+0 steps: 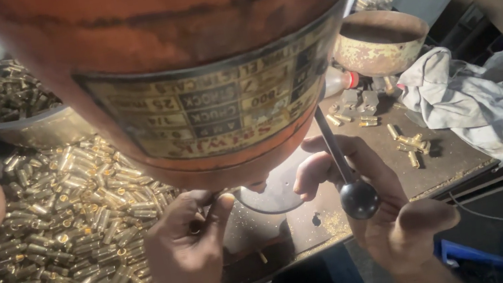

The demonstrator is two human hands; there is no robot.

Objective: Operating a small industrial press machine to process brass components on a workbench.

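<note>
Looming closest, the orange drill head is hanging over both hands. Beneath it, the left hand is pinching a brass piece; the right hand is cradling the lever knob. Left of it, most brass pieces are lying heaped, apparently unworked.

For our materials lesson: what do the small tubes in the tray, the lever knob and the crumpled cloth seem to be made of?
Small tubes: probably brass, yellow and shiny, glinting in the light.
Lever knob: black and glossy, maybe plastic or painted metal; it rests against the right hand.
Crumpled cloth: soft woven fabric, grey-white, creased and stained.
</note>
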